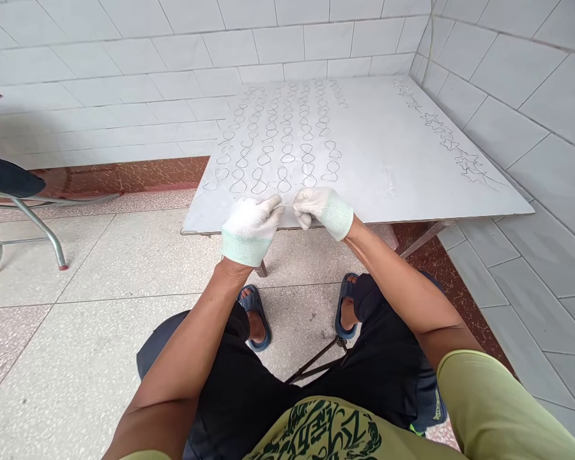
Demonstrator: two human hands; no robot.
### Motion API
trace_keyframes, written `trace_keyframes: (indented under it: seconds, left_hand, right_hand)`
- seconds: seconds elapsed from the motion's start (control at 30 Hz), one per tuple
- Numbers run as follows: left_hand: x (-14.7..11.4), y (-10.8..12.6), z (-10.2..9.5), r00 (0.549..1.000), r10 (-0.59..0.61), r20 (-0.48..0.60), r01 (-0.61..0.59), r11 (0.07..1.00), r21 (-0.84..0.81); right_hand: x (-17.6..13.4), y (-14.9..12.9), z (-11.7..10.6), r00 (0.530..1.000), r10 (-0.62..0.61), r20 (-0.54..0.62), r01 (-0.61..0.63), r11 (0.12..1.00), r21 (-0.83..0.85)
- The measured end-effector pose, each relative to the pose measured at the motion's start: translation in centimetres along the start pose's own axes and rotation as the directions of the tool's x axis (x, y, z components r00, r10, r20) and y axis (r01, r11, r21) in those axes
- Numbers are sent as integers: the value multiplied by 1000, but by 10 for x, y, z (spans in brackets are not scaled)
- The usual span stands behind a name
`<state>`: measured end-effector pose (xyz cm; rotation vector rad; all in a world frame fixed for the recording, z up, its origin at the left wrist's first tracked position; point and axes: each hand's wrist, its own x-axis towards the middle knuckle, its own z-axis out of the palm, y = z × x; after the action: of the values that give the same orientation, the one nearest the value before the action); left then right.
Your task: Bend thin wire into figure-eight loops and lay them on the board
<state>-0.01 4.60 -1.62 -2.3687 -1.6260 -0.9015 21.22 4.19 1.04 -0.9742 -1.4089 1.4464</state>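
Note:
Both hands wear white knit gloves with pale green cuffs and meet over the front edge of a white board point(364, 160). My left hand point(250, 227) is closed in a pinch, palm down. Facing it a short gap away, my right hand point(322, 207) pinches too, with its fingers curled. A thin wire point(288, 204) seems to run between the fingertips, faint against the board; its shape is mostly hidden. Just beyond the hands lie rows of thin, dark, twisted wire loops point(287, 150), many shaped like a figure eight.
Along the board's right side runs a line of star-shaped wire pieces point(443, 134). Tiled walls point(297, 45) border the board at the back and right. A metal-legged stool point(43, 223) stands at left. Under the front, a dark tripod-like leg point(321, 358) sits between my feet.

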Motion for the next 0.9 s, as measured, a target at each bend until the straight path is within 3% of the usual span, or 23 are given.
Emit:
trace_keyframes:
  seconds: [0.17,0.33,0.47,0.7,0.8,0.9]
  left_hand:
    - [1,-4,1,998,68,12,-68,997,43]
    - [0,8,-6,994,-98,44,98,995,6]
    - [1,24,-9,988,-133,81,132,991,15]
    - [1,39,3,944,-324,-63,319,944,-81]
    - [0,38,2,942,-328,-75,312,935,-166]
    - [-2,34,-2,932,-314,-179,274,937,-216]
  right_hand:
    - [1,4,3,999,13,34,-11,998,-62]
    - [-1,6,6,999,-30,42,33,997,-75]
    - [-6,-3,16,999,-34,-18,33,997,-68]
    - [3,0,30,989,94,-113,-83,992,93]
    - [6,3,26,990,100,-96,-89,990,110]
    - [4,-1,18,993,68,-93,-62,996,60]
